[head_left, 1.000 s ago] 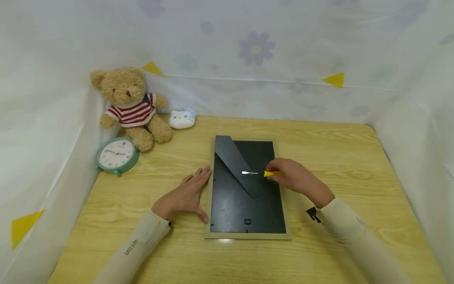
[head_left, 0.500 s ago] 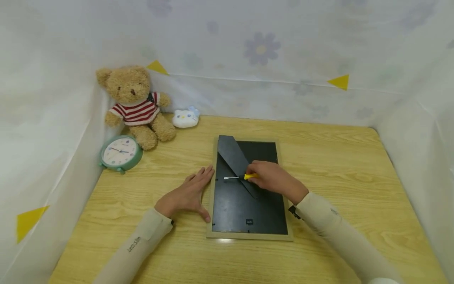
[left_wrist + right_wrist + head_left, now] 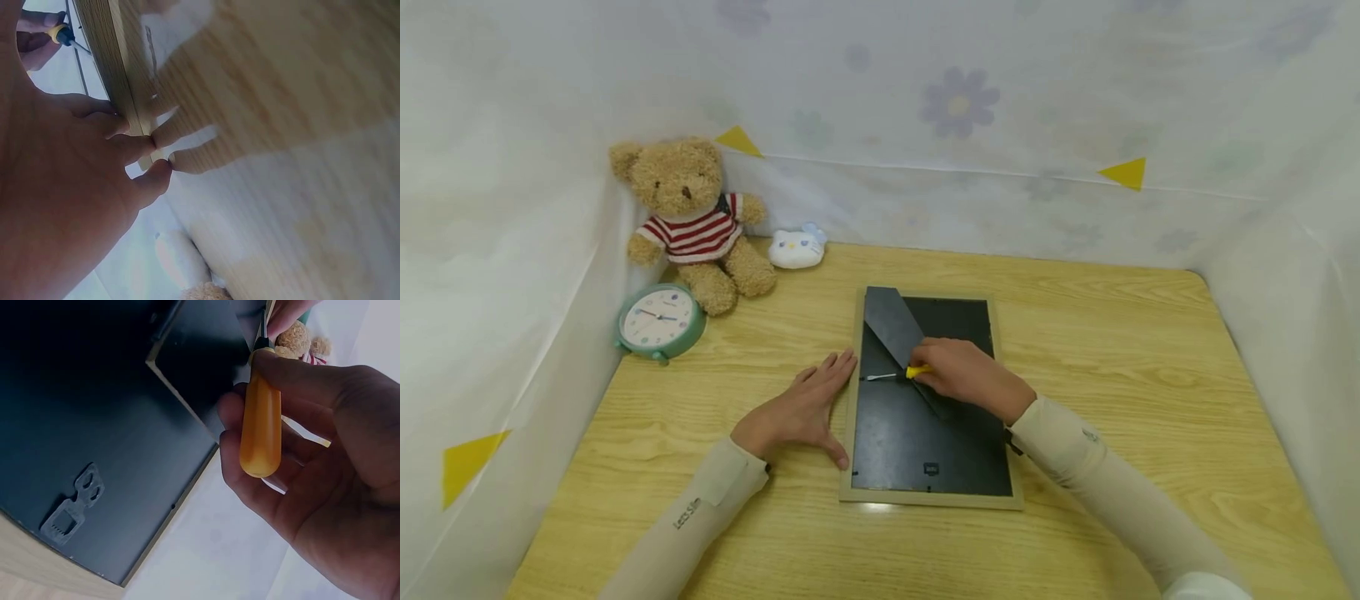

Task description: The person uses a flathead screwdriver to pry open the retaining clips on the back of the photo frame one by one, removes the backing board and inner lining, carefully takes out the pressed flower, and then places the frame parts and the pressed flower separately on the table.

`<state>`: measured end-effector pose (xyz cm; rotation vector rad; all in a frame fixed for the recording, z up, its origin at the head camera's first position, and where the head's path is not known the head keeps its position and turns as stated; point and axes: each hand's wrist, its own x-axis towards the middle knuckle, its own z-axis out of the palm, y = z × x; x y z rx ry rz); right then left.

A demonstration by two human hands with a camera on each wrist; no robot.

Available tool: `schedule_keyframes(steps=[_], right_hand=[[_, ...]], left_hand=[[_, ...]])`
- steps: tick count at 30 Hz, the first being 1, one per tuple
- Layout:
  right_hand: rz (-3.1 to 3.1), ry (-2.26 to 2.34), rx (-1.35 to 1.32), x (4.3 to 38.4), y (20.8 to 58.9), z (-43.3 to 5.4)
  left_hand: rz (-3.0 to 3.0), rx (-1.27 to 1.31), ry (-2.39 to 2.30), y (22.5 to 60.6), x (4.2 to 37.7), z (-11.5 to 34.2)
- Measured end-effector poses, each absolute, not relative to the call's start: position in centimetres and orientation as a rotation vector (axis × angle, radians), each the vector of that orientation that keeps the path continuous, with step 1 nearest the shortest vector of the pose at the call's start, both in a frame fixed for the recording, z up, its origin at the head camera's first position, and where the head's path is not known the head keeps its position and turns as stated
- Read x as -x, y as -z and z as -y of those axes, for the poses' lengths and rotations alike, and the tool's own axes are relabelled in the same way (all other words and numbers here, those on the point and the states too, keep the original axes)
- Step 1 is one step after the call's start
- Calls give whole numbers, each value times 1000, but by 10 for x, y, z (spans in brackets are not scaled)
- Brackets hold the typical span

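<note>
Wood tbl (image 3: 1120, 358), R hand (image 3: 970, 375) gripping screwdriver (image 3: 260, 428) over pic frame (image 3: 910, 454), L hand (image 3: 797, 414) unclenched against L edge

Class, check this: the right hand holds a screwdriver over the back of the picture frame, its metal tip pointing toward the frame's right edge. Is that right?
No: in the head view, the screwdriver points its metal tip toward the left edge of the picture frame. The rest is right.
</note>
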<state>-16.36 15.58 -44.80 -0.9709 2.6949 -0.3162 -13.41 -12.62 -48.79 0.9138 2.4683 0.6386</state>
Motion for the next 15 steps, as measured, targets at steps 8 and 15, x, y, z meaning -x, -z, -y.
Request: schedule_keyframes(steps=[8, 15], right_hand=[[-2674, 324, 983, 167, 449, -152], [-2654, 337, 997, 170, 451, -152]], left_hand=[[-2465, -916, -650, 488, 134, 126], [-2467, -916, -646, 488, 135, 127]])
